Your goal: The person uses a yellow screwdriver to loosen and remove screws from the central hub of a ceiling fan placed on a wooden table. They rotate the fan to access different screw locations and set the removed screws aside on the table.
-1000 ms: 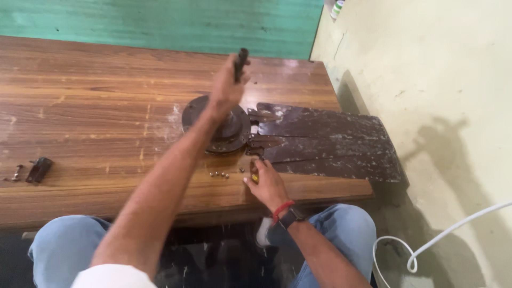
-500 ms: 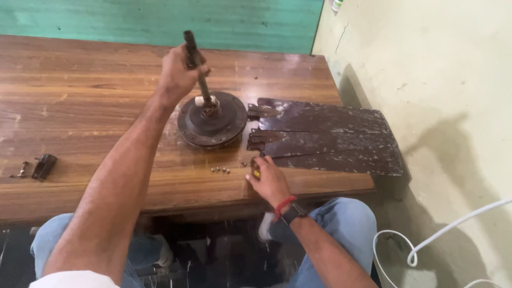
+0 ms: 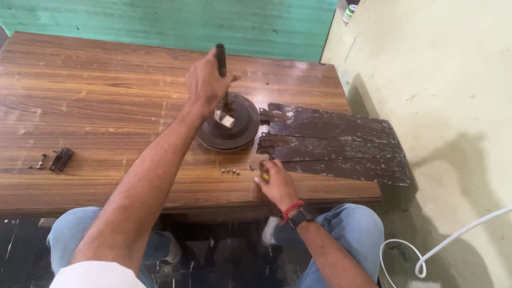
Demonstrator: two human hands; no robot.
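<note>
Far left on the wooden table [image 3: 96, 106], well apart from both hands: a small dark clip-like metal piece [image 3: 61, 159] with a tiny bolt [image 3: 40, 160] just beside it. Moving right, the left hand [image 3: 207, 85] is clenched around the dark rod [image 3: 220, 61] standing up out of the round dark fan motor housing [image 3: 230, 130]; the rod's long axis is near vertical, tilted slightly, and the fist wraps its upper part with the top end sticking out above the knuckles. The housing sits directly below that hand, flat on the table. A light metal bit shows at the rod's base, too small to identify. In front of the housing, toward the near table edge, a short row of small screws [image 3: 230, 171] lies loose. Just right of them the right hand [image 3: 277, 184] rests at the table edge, fingers closed on a small yellowish thing [image 3: 265, 175], possibly a screwdriver handle; cannot tell for sure. Right hand is nearer the screws, left nearer the housing. Farther right, dark fan blades [image 3: 333, 141] lie flat, long axes running left-right, roots touching the housing, tips overhanging the table end. White cable [image 3: 453, 240] on floor at far right.
</note>
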